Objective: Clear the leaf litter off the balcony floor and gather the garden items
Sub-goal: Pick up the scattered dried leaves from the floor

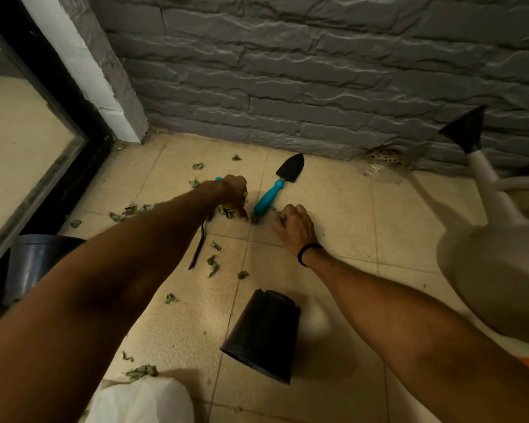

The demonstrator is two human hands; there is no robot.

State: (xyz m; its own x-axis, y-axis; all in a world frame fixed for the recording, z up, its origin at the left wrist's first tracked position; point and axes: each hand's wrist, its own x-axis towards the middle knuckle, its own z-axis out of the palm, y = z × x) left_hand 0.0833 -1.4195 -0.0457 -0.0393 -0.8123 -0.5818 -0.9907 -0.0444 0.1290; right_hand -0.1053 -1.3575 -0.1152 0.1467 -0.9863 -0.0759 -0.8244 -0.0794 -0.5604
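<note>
Dry green leaf litter (213,265) lies scattered over the beige floor tiles. My left hand (233,193) reaches down with curled fingers and pinches leaves (226,212) beside a trowel. My right hand (294,225) rests on the floor, its fingers curled round a small clump of leaves (282,220). The trowel (267,202), with a teal handle and black blade, lies between the hands and points at the wall. A second tool lies under my left arm; only its teal handle tip (218,179) and black metal end (198,251) show.
A black pot (263,334) lies tipped over near me. Another black pot (40,261) stands at the left by the door frame. A beige watering can (489,245) fills the right side. A white bag (141,401) sits at the bottom. The grey stone wall has a drain (385,154).
</note>
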